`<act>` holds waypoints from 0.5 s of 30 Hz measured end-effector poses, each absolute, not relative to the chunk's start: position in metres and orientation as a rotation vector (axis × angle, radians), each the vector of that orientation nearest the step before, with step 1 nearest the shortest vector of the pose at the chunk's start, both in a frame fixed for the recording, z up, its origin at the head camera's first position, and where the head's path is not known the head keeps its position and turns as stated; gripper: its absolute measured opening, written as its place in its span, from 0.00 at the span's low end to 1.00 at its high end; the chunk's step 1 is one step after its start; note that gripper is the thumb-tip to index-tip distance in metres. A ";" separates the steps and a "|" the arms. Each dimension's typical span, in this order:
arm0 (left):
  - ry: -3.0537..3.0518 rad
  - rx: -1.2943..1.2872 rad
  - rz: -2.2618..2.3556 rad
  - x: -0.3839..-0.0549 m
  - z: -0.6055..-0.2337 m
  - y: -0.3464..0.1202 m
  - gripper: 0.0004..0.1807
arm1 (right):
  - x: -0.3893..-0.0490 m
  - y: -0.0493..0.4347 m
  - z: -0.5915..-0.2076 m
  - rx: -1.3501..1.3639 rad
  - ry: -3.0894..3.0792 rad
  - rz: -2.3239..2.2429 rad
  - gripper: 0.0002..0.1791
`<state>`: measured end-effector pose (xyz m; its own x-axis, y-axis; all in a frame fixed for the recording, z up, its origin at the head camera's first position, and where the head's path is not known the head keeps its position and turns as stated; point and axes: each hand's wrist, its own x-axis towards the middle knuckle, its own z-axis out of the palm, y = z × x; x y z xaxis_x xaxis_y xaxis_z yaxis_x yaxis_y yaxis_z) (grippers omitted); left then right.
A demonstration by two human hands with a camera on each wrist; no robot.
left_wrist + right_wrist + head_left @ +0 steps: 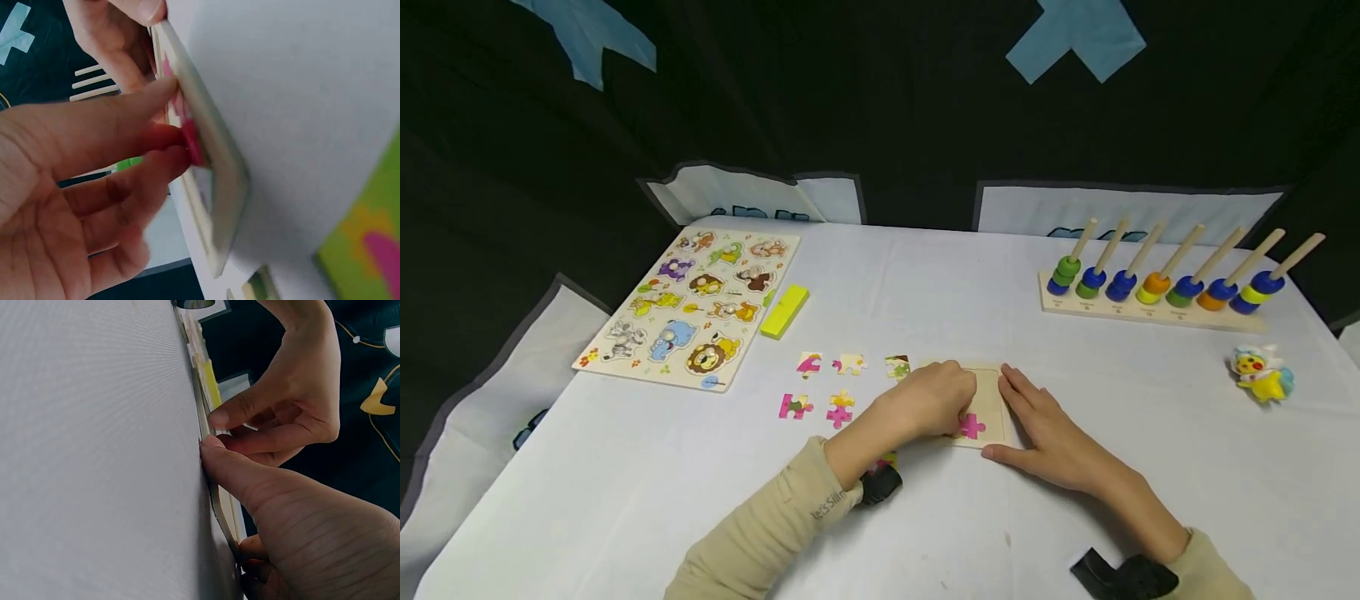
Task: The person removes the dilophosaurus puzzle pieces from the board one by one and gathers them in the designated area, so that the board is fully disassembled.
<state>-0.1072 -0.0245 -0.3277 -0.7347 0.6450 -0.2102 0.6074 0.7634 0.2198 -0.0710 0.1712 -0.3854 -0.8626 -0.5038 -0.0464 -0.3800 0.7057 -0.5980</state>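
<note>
A shallow wooden puzzle tray (988,396) lies in front of me, with a pink jigsaw piece (972,427) inside near its lower edge. My left hand (928,400) reaches over the tray's left part and hides much of it. In the left wrist view its fingers pinch a pink-red puzzle piece (194,144) down at the tray, the thumb close to the tray's edge. My right hand (1056,446) steadies the tray's right side, fingers stretched along that side and thumb at the lower right corner. In the right wrist view the thumb (231,465) rests against the tray's rim.
Several loose jigsaw pieces (840,408) lie left of the tray, one partly under the left wrist. Beyond them are a yellow block (785,312) and an animal puzzle board (688,312). A peg stand with coloured rings (1150,310) and a small yellow figurine (1262,375) are at right.
</note>
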 end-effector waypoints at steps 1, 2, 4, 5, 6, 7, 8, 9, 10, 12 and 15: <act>2.683 0.975 0.185 -0.107 -0.328 -0.024 0.18 | -0.071 0.171 -0.386 -0.708 2.706 -0.883 0.53; 2.679 0.977 0.174 -0.106 -0.328 -0.024 0.17 | -0.071 0.172 -0.386 -0.706 2.705 -0.885 0.53; 2.676 0.984 0.152 -0.106 -0.328 -0.024 0.16 | -0.070 0.172 -0.386 -0.704 2.704 -0.887 0.53; 2.678 0.985 0.149 -0.106 -0.328 -0.024 0.16 | -0.070 0.172 -0.386 -0.706 2.705 -0.890 0.53; 2.680 0.983 0.157 -0.106 -0.328 -0.024 0.15 | -0.070 0.172 -0.386 -0.708 2.705 -0.892 0.53; 2.681 0.978 0.174 -0.106 -0.328 -0.024 0.15 | -0.071 0.172 -0.386 -0.709 2.706 -0.893 0.53; 2.678 0.973 0.197 -0.107 -0.328 -0.025 0.15 | -0.071 0.172 -0.386 -0.712 2.706 -0.894 0.53; 2.677 0.967 0.221 -0.108 -0.328 -0.025 0.15 | -0.071 0.172 -0.386 -0.714 2.706 -0.895 0.53; 2.674 0.961 0.249 -0.108 -0.328 -0.026 0.16 | -0.071 0.172 -0.386 -0.717 2.705 -0.897 0.53; 2.660 0.948 0.299 -0.110 -0.327 -0.027 0.16 | -0.071 0.172 -0.386 -0.720 2.702 -0.900 0.53; 2.643 0.937 0.338 -0.111 -0.328 -0.027 0.15 | -0.071 0.172 -0.387 -0.718 2.700 -0.906 0.53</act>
